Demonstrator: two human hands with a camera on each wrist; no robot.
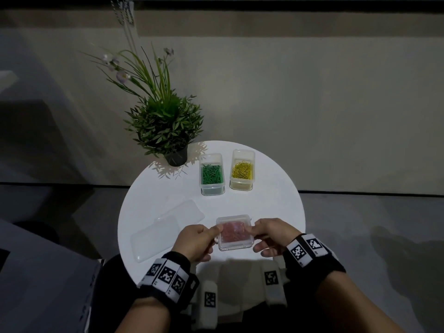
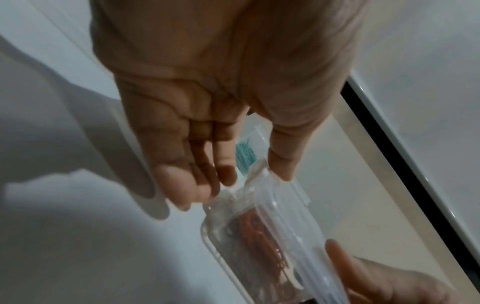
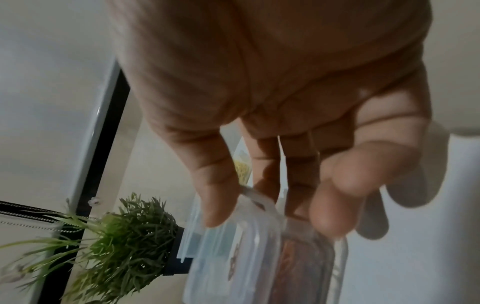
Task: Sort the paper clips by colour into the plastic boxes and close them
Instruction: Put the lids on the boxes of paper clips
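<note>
A clear plastic box of red paper clips (image 1: 235,233) with its lid on is held over the near part of the round white table (image 1: 271,203). My left hand (image 1: 199,239) grips its left side, thumb on the lid (image 2: 281,197). My right hand (image 1: 266,233) grips its right side, thumb on top (image 3: 221,197) and fingers under it. The red clips (image 2: 262,242) show through the plastic. Two open boxes stand at the back: green clips (image 1: 211,175) and yellow clips (image 1: 242,171).
Two loose clear lids (image 1: 165,227) lie side by side on the table's left. A potted green plant (image 1: 165,126) stands at the back left edge. Bare tabletop lies between the held box and the open boxes.
</note>
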